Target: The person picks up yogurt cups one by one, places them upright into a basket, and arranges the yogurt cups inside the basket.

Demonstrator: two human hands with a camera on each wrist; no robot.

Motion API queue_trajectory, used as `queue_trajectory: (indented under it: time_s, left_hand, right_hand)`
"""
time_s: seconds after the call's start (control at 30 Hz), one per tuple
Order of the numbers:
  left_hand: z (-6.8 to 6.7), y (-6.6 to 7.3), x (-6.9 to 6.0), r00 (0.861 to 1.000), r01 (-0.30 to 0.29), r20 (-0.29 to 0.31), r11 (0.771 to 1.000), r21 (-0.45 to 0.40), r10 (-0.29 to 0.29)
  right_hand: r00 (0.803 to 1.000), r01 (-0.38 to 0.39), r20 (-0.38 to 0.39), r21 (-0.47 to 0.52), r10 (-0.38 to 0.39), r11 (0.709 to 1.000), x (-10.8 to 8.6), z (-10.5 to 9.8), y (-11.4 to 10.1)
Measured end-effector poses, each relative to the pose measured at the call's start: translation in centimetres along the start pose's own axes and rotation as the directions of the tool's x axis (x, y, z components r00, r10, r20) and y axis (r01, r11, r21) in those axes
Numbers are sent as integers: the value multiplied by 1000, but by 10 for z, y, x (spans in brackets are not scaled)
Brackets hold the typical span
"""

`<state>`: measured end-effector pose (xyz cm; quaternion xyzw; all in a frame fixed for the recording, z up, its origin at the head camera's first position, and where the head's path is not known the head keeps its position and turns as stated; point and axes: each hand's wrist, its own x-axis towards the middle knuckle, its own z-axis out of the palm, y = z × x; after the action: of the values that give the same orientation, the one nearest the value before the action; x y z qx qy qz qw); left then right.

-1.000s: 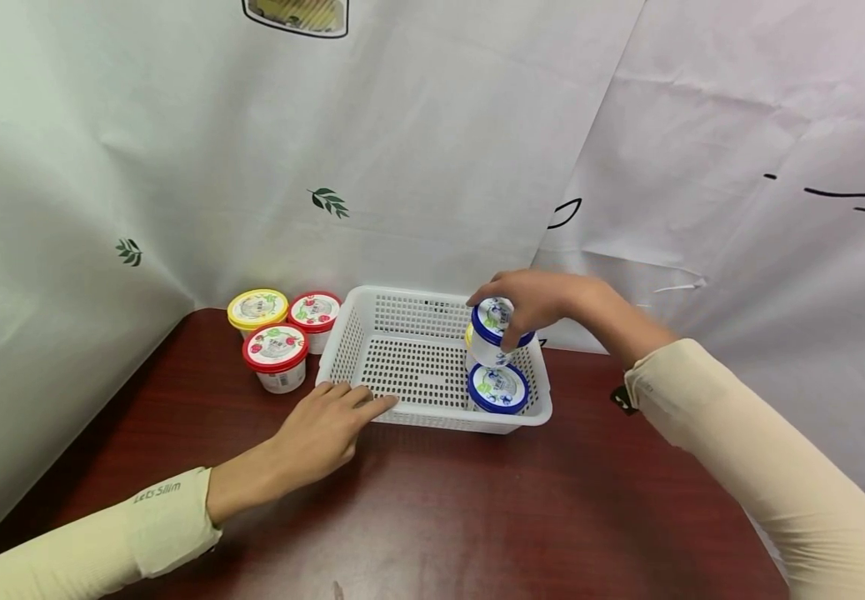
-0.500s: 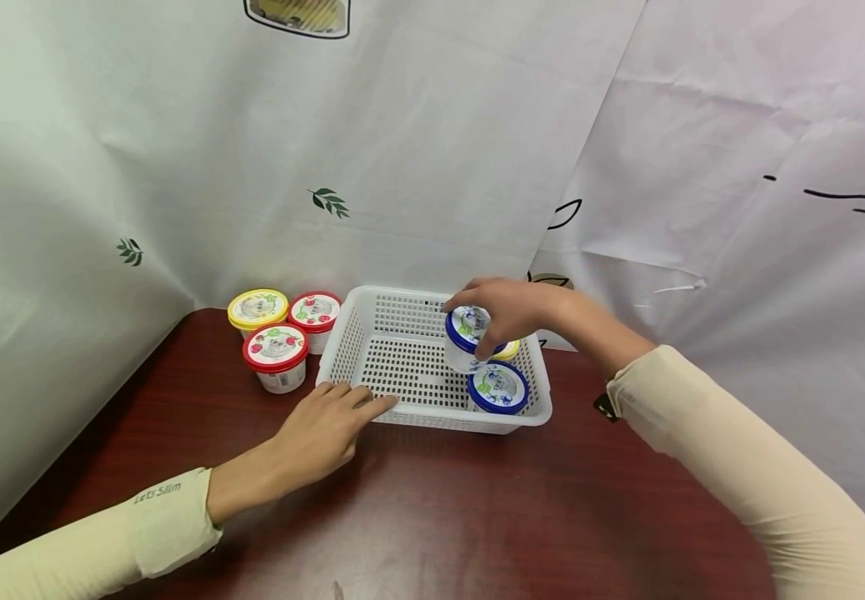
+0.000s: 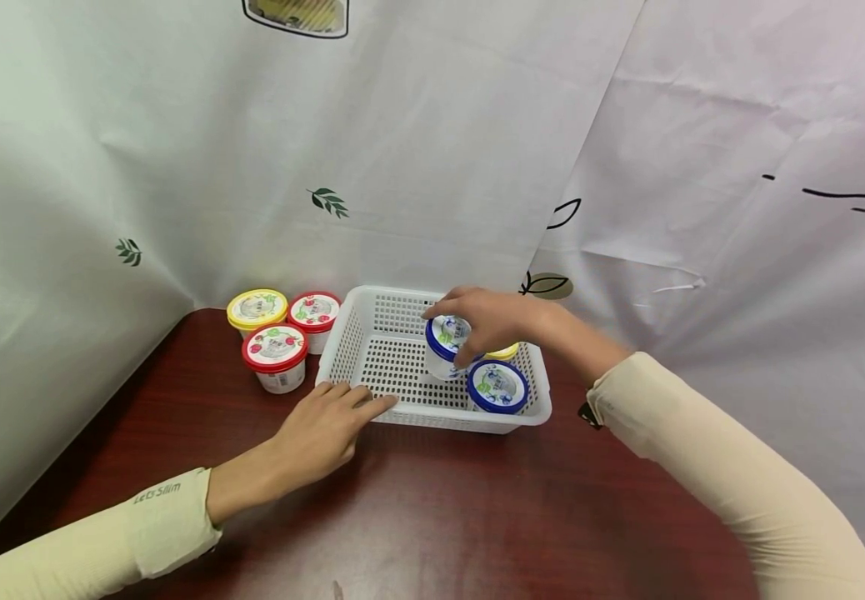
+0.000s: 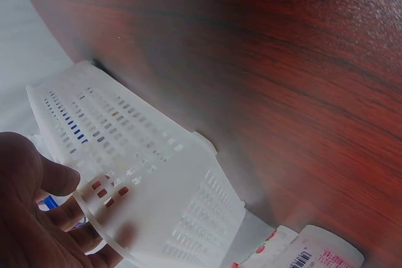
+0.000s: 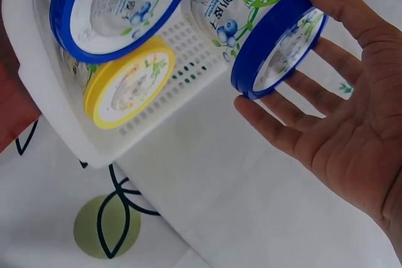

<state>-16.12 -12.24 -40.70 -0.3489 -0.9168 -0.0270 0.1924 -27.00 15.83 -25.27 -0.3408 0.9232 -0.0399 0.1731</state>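
Note:
My right hand (image 3: pixel 488 321) holds a white tub with a blue lid (image 3: pixel 442 364) by its lid, thumb and fingers spread around the edge. This tub, printed with blueberries (image 5: pixel 231 26), is inside the white plastic basket (image 3: pixel 432 417); whether its base touches the bottom cannot be told. Beside it in the basket's right end stand another blue-lidded tub (image 3: pixel 498 387) and a yellow-lidded tub (image 5: pixel 129 86), partly hidden by my hand in the head view. My left hand (image 3: pixel 323 433) grips the basket's front rim near the left corner, its fingers (image 4: pixel 72 236) reaching behind the wall.
Left of the basket, on the dark red table (image 3: pixel 432 517), stand two red-lidded tubs (image 3: pixel 277 348) (image 3: pixel 316 311) and a yellow-lidded tub (image 3: pixel 257 308). A white printed cloth (image 3: pixel 440 167) hangs directly behind the basket.
My right hand has carried the blue-lidded tub leftward and down, from above the basket's right end toward its middle. The yellow lid behind has come into view. My left hand has stayed put.

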Motion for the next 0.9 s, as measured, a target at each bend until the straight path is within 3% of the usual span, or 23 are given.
queue_trajectory:
  time_s: [0.27,0.9]
  left_hand:
    - [3,-1,0,999,-15,-29,1000,9,15]
    - [4,-1,-1,1000,-10,-29,1000,13,11]
  right_hand:
    - [1000,11,3,-8,-11,1000,9,16,0]
    - [1000,19,19,-5,-19,1000,27,44,3]
